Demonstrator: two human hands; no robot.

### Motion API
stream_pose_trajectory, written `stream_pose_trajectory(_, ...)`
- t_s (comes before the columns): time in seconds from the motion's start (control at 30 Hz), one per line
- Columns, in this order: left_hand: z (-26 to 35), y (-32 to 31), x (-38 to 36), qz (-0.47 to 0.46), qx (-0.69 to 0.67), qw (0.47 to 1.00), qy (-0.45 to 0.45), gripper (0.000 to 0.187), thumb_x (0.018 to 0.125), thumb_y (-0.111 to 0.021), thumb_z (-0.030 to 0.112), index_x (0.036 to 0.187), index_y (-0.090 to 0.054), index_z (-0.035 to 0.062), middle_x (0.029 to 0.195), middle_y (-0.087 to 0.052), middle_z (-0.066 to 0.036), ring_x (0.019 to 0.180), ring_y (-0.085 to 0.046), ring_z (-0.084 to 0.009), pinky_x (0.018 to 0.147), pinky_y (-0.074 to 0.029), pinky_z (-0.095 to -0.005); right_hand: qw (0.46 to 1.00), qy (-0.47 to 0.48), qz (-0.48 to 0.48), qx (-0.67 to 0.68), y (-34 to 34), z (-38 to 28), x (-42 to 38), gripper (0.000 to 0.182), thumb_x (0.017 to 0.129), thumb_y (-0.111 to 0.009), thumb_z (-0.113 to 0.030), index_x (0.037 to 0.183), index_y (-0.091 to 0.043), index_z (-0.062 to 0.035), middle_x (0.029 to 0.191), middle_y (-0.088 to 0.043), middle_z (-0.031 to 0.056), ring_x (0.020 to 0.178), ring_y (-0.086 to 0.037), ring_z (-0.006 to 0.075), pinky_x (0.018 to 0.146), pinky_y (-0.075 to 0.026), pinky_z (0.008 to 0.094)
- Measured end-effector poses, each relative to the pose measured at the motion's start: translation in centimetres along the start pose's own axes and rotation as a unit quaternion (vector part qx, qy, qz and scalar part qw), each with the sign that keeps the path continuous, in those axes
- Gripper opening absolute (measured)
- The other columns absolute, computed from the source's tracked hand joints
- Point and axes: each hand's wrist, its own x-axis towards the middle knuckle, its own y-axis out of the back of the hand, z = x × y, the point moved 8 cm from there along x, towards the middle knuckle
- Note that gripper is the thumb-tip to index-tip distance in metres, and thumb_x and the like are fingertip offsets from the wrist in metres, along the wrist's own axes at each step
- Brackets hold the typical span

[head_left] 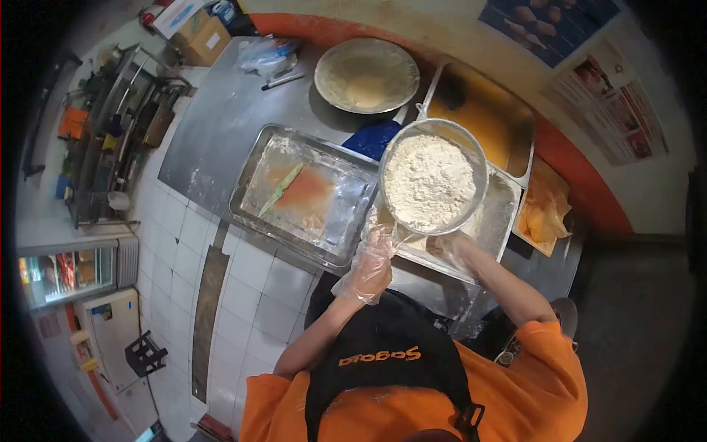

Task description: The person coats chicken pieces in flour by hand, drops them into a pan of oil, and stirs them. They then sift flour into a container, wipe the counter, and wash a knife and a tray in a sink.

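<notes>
My left hand (370, 265), in a clear plastic glove, is closed at the near edge of a large round sieve (479, 136), seemingly round its handle. White flour (431, 180) is heaped in the sieve, which sits above a rectangular metal tray (507, 214) with more flour in it. Also gloved, my right hand (455, 252) reaches down into that tray under the sieve's near rim. Its fingers are mostly hidden. Left of the sieve lies a shallow metal tray (258, 158) with flour residue, reddish liquid and a green strip.
Behind stand a floury metal bowl (331, 77) and a deep pan of orange liquid (479, 103). A blue cloth-like item (372, 138) lies between trays. Raw chicken (543, 214) sits at the right. A marker (282, 82) and plastic bag (266, 55) lie on the steel table (210, 132).
</notes>
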Motion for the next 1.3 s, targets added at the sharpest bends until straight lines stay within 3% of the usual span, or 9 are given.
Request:
stream_pose_trajectory(0.17,0.8,0.4,0.3,0.020,0.010,1.000,-0.007,0.054,0.076,-0.048,-0.002,0.129,-0.049,-0.0103,0.127,-0.052,-0.029,0.124,-0.045,-0.0457,0.107,-0.036,-0.0497,0.995,0.077,-0.042,-0.041,-6.9,-1.8,4.1,0.023,0.095,-0.049,-0.014,0.103,-0.061,0.0042,0.100,-0.064,0.0142,0.083,-0.063,0.0211,0.073,-0.055,0.0331)
stream_pose_trajectory(0.37,0.5,1.1,0.7,0.005,-0.111,0.992,0.055,0.055,0.075,-0.043,-0.008,0.130,-0.047,-0.0108,0.134,-0.046,-0.030,0.128,-0.040,-0.0471,0.112,-0.031,-0.0493,0.985,0.160,0.006,-0.072,-6.4,-10.0,4.9,0.023,0.096,-0.048,-0.015,0.103,-0.061,0.0034,0.100,-0.064,0.0138,0.084,-0.063,0.0201,0.073,-0.055,0.0324)
stream_pose_trajectory(0.6,-1.7,-2.2,-0.8,-0.090,-0.075,0.985,0.123,0.054,0.080,-0.044,-0.003,0.133,-0.046,-0.0082,0.134,-0.046,-0.030,0.128,-0.040,-0.0452,0.111,-0.031,-0.0475,0.985,0.143,-0.052,-0.079,-11.0,-2.9,5.3,0.024,0.097,-0.047,-0.016,0.103,-0.061,0.0025,0.101,-0.064,0.0134,0.086,-0.063,0.0189,0.073,-0.055,0.0316)
stream_pose_trajectory(0.8,0.2,0.6,0.4,0.014,-0.051,0.998,0.025,0.050,0.081,-0.048,0.005,0.130,-0.049,-0.0072,0.122,-0.053,-0.031,0.118,-0.048,-0.0453,0.105,-0.038,-0.0462,0.987,0.130,-0.089,-0.029,-12.3,-2.8,5.1,0.024,0.098,-0.046,-0.017,0.103,-0.061,0.0017,0.101,-0.065,0.0130,0.087,-0.064,0.0179,0.074,-0.055,0.0309)
stream_pose_trajectory(0.87,1.6,1.7,1.1,-0.017,-0.054,0.996,0.071,0.044,0.079,-0.050,0.001,0.121,-0.052,-0.0093,0.119,-0.055,-0.031,0.117,-0.050,-0.0458,0.103,-0.040,-0.0483,0.987,0.131,-0.088,-0.016,-12.2,-2.9,4.9,0.025,0.098,-0.046,-0.017,0.103,-0.061,0.0015,0.101,-0.065,0.0128,0.088,-0.064,0.0176,0.074,-0.055,0.0306)
stream_pose_trajectory(1.03,3.2,3.8,1.0,0.003,-0.076,0.997,-0.027,0.038,0.076,-0.050,-0.001,0.112,-0.058,-0.0064,0.117,-0.055,-0.031,0.114,-0.051,-0.0469,0.100,-0.042,-0.0497,0.990,0.140,-0.015,0.032,-5.7,-3.3,3.8,0.025,0.099,-0.045,-0.018,0.103,-0.061,0.0008,0.102,-0.065,0.0125,0.089,-0.064,0.0167,0.074,-0.055,0.0301)
stream_pose_trajectory(1.17,4.3,4.8,1.3,-0.030,0.004,0.999,0.019,0.027,0.076,-0.055,0.000,0.102,-0.058,-0.0071,0.119,-0.053,-0.029,0.107,-0.054,-0.0431,0.093,-0.044,-0.0486,0.973,0.176,0.086,0.122,1.8,-2.3,2.1,0.025,0.099,-0.044,-0.019,0.104,-0.061,0.0003,0.102,-0.065,0.0123,0.090,-0.064,0.0161,0.074,-0.055,0.0296)
stream_pose_trajectory(1.27,5.6,5.5,0.3,0.013,0.083,0.996,-0.042,0.029,0.076,-0.055,0.001,0.104,-0.058,-0.0075,0.118,-0.053,-0.029,0.108,-0.053,-0.0459,0.094,-0.043,-0.0515,0.925,0.128,-0.067,0.352,4.2,-2.1,0.1,0.032,0.101,-0.043,-0.025,0.113,-0.059,-0.0003,0.099,-0.065,0.0110,0.093,-0.064,0.0191,0.081,-0.054,0.0330)
stream_pose_trajectory(1.3,4.9,5.1,-0.5,0.032,0.092,0.994,-0.050,0.030,0.076,-0.055,0.001,0.105,-0.058,-0.0076,0.118,-0.053,-0.030,0.108,-0.053,-0.0470,0.094,-0.043,-0.0524,0.911,0.158,-0.032,0.378,5.0,-2.9,-1.1,0.035,0.101,-0.042,-0.028,0.115,-0.058,-0.0001,0.101,-0.065,0.0115,0.096,-0.063,0.0203,0.085,-0.053,0.0345)
